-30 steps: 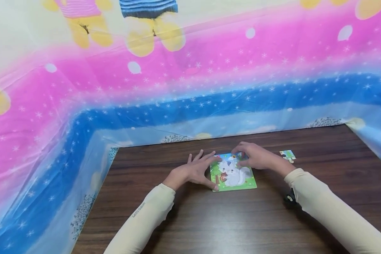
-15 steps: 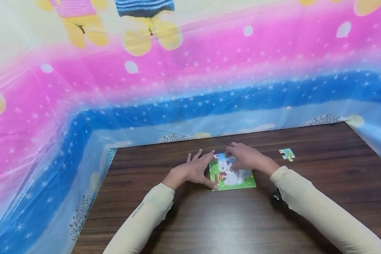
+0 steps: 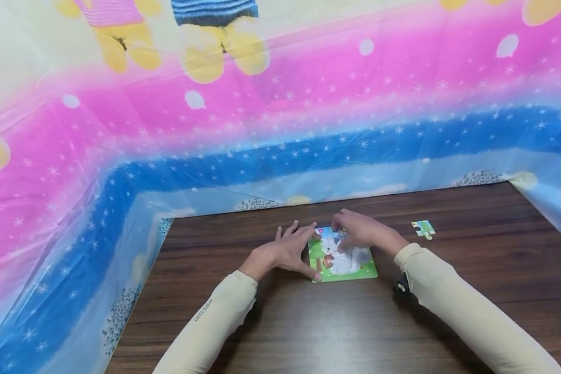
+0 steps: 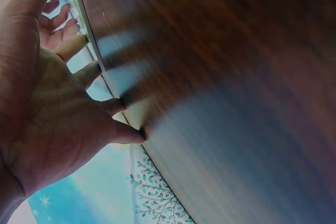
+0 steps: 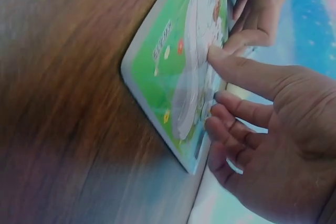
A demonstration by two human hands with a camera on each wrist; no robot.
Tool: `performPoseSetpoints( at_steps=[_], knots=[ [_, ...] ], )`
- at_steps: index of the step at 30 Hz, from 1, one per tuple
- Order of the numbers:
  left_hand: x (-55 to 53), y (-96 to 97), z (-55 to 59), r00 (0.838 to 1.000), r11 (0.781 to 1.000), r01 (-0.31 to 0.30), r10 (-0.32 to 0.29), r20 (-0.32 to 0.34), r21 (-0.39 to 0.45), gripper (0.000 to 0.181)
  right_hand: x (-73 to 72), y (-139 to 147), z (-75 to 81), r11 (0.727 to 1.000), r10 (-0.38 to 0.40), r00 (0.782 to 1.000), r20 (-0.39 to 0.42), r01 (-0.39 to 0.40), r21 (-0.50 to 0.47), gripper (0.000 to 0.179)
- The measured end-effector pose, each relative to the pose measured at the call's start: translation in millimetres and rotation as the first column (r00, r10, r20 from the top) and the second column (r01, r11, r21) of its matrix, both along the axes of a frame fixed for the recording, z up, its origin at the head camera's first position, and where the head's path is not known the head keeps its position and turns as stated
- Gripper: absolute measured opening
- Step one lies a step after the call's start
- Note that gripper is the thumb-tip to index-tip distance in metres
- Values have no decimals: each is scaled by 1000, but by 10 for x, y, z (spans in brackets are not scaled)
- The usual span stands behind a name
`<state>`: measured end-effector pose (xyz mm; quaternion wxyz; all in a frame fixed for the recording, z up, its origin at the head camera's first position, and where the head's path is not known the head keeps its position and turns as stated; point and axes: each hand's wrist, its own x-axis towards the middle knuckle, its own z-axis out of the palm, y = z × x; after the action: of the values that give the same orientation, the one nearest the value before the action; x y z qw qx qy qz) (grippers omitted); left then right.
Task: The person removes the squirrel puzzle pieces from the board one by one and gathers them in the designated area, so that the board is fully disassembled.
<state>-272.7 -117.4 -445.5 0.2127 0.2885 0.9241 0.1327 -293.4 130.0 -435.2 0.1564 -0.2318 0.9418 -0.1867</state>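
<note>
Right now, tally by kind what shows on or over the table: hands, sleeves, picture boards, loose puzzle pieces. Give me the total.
Hands: 2
Cream sleeves: 2
Picture board: 1
Loose puzzle piece: 1
Total: 6

My head view is bright, with a pale glare on the bench (image 3: 332,324) and soft shadows beneath my sleeves (image 3: 205,332). Both wrist views are dimmer and softly blurred; my left fingers (image 4: 128,133) cast dark streaks.
</note>
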Motion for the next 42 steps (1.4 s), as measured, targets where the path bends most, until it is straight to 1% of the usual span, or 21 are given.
performPoseSetpoints(
  at_steps=[4,8,12,17,21,28,32,35,42],
  knots=[
    [-12,-1,6,1000,1000,4,-4,-4,-2,109,-55,31,-17,999,21,999,29,-19,-50,47],
    [-16,4,0,1000,1000,10,-10,-7,1,107,-87,84,-82,994,32,999,21,-30,-103,49],
    [-5,10,-2,1000,1000,11,-11,-13,3,104,-79,115,-146,987,35,999,-1,-34,-155,52],
    [0,18,2,1000,1000,9,-9,-16,0,104,-67,154,-193,985,26,999,-22,-30,-170,50],
    [0,20,-2,1000,1000,13,-13,-14,-1,104,-68,202,-207,982,32,999,-22,-35,-185,46],
    [0,24,-9,1000,1000,17,-17,-10,11,104,-84,239,-207,985,37,999,-37,-43,-165,43],
    [3,30,-9,1000,1000,16,-16,-9,13,104,-75,253,-196,985,45,995,-87,-59,-164,43],
    [4,26,-12,1000,1000,13,-13,-7,11,103,-55,320,-180,983,46,990,-133,-69,-170,43],
    [10,-10,-6,1000,1000,13,-13,-9,18,102,21,692,-91,986,13,981,-195,-45,-162,39]
  ],
)
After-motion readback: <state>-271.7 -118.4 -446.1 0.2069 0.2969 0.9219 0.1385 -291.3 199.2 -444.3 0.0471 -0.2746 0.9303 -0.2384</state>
